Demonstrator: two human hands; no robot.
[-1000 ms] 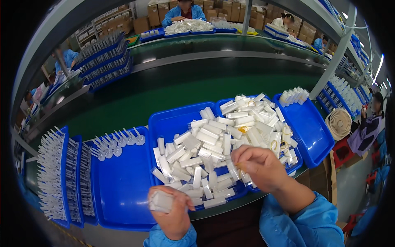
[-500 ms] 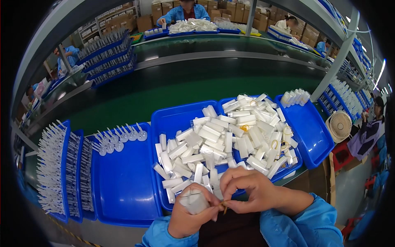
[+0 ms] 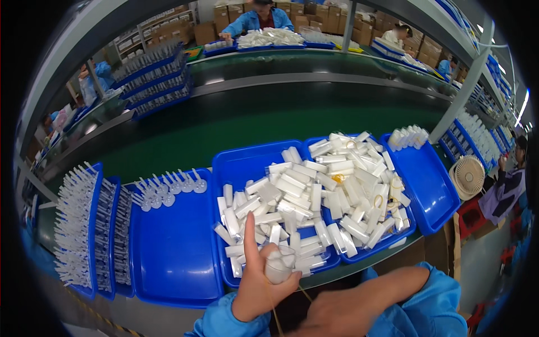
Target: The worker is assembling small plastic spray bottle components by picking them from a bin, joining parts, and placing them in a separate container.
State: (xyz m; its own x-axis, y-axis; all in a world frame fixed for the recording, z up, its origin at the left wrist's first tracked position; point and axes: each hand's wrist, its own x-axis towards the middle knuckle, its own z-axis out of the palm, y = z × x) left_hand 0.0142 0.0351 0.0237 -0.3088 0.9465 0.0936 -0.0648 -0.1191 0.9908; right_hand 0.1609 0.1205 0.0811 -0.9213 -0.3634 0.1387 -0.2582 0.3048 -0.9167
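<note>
– The left hand [image 3: 257, 285] is closed around what?
– Around a bundle of white pieces [image 3: 279, 268]. Only its index finger stands straight, away from the bundle.
– And the right hand [image 3: 339, 312]?
– It is lower, near the bottom edge, and blurred; how its fingertips close, I cannot tell. A thin rubber band [image 3: 274, 310] runs stretched between the two hands.
– How does the bundle lie?
– From the right hand it lies up and to the left. One end faces upward, so its long axis seems to go down into the left palm. The left hand is the nearer one, touching it.
– And the surface, the room?
– Behind the bundle is a blue tray [image 3: 241, 163] with loose white pieces [image 3: 292, 188], on a green bench [image 3: 269, 126]. Across the bench is a co-worker [image 3: 264, 21] in blue sleeves.
</note>
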